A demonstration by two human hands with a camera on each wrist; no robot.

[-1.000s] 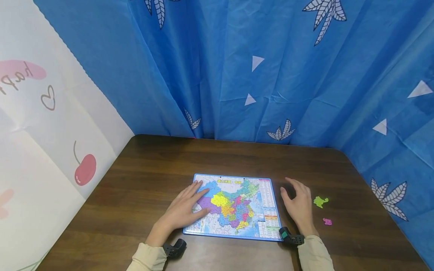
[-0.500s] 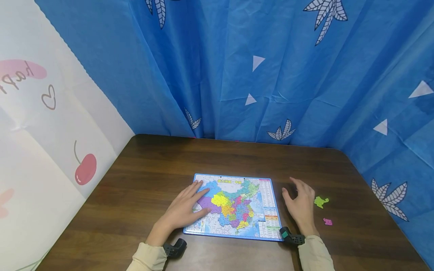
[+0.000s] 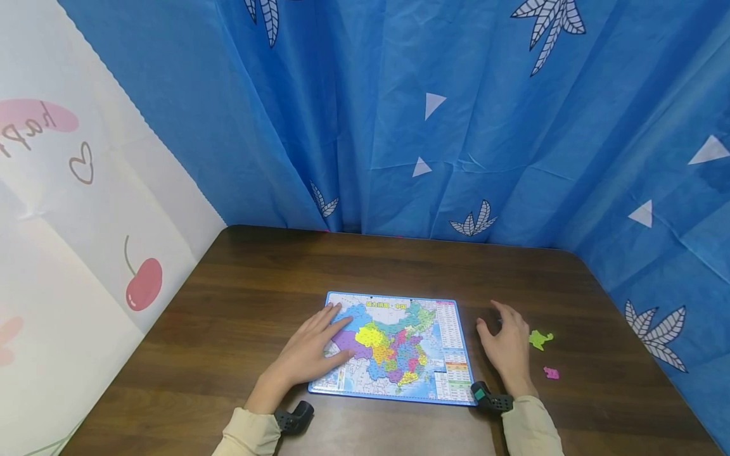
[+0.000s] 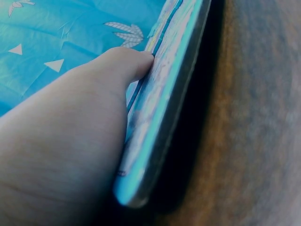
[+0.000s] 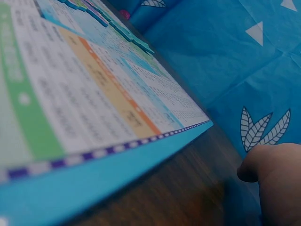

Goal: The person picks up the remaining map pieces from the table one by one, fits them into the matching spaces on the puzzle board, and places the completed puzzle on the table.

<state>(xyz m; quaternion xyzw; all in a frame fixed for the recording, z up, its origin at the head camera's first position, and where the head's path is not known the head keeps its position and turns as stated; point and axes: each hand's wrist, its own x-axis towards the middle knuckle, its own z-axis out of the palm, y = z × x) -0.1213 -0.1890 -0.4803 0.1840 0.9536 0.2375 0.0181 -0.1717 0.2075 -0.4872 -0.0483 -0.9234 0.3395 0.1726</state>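
Observation:
A map puzzle board of China (image 3: 393, 351) with a blue rim and coloured province pieces lies on the table. My left hand (image 3: 310, 345) rests flat on its left side, fingers spread. In the left wrist view, the thumb (image 4: 134, 63) lies on the board's face near the edge. Just beyond the right edge my right hand (image 3: 506, 348) hovers low, thumb and index finger apart and bent. A small bluish patch (image 3: 500, 321) shows in that gap. The right wrist view has the thumb (image 5: 277, 174) beside the board's corner, over a dark bluish blur.
A lime-green puzzle piece (image 3: 539, 340) and a smaller magenta piece (image 3: 550, 373) lie on the brown wooden table (image 3: 274, 266) to the right of my right hand. A blue curtain (image 3: 388, 126) hangs behind the table, and a white printed cloth (image 3: 85, 253) borders its left.
My right hand has shifted slightly right, away from the board and closer to the lime-green piece; a bluish patch now shows by its fingers. The left hand and board have stayed still.

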